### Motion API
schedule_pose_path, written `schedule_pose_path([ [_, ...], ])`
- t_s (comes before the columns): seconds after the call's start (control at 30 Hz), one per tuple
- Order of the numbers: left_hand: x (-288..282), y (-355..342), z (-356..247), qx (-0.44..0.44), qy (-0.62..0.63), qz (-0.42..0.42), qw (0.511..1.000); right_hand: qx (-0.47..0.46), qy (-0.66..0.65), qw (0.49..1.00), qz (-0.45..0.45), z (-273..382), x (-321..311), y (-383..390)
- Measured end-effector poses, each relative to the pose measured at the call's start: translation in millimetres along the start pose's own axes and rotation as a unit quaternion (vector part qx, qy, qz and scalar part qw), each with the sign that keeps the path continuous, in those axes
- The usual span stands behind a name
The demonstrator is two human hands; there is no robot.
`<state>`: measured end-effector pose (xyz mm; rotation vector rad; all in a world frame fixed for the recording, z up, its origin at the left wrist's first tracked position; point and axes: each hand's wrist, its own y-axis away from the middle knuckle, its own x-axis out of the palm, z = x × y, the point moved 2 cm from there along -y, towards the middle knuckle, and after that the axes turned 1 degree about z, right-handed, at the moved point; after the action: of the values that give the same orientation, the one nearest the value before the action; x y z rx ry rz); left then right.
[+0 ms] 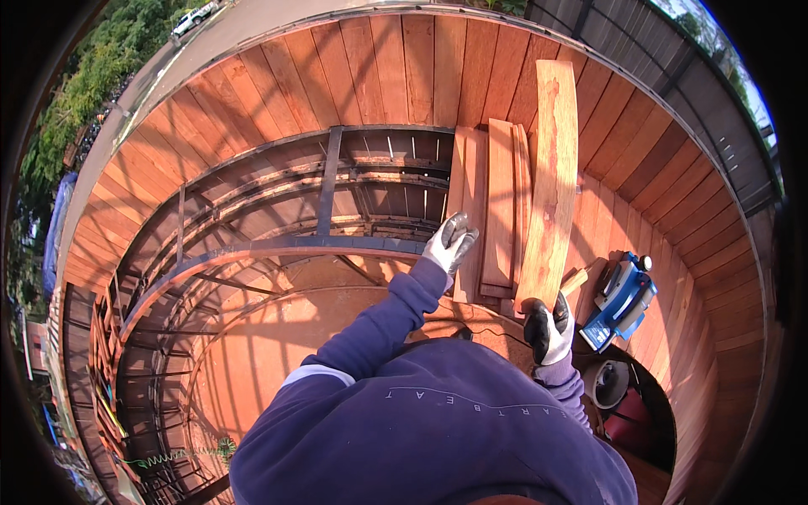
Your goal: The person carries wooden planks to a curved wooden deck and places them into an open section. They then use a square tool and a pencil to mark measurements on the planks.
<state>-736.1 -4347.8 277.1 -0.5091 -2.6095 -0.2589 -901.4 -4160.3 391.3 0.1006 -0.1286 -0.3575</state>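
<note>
My right hand point(549, 330), in a white glove with black-coated fingers, is closed round the near end of a long reddish-brown wooden plank point(551, 185). That plank is raised at a slant above a stack of similar boards point(500, 202), its far end reaching over the slatted wall. My left hand point(452, 242), gloved the same way, is beside the left edge of the stack with loosely bent fingers and nothing visible in them. A short wood piece point(576, 281) shows just right of the held plank.
A blue power tool point(621, 301) rests on the boarded surface at right. Close by is an opening with a pale round object point(608, 385). A curved metal frame point(278, 245) with open gaps spans the left. Curved wooden slats point(370, 71) surround me; a green coiled hose point(172, 457) lies lower left.
</note>
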Motion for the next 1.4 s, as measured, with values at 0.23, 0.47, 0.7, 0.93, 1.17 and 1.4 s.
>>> schedule_pose_path([
  [0.23, -58, -28, -67, 0.017, -0.007, 0.014, 1.0, 0.204, -0.09, 0.966, 0.134, -56, 124, -30],
  [0.47, -164, -91, -17, 0.088, -0.33, -0.015, 0.94, 0.235, 0.04, 0.958, 0.162, -108, 169, -46],
  [0.7, -161, -107, 3, 0.042, -0.376, 0.043, 0.925, 0.096, 0.185, 0.962, 0.179, -183, 138, -20],
  [0.93, -166, -116, 15, 0.018, -0.158, 0.02, 0.987, 0.116, 0.188, 0.965, 0.141, -229, 112, -4],
  [1.17, -195, -116, 21, 0.181, -0.392, 0.154, 0.889, 0.062, 0.217, 0.958, 0.175, -213, 130, -2],
  [1.4, -163, -100, -10, -0.017, -0.42, 0.068, 0.905, 0.139, 0.089, 0.98, 0.115, -176, 148, -19],
])
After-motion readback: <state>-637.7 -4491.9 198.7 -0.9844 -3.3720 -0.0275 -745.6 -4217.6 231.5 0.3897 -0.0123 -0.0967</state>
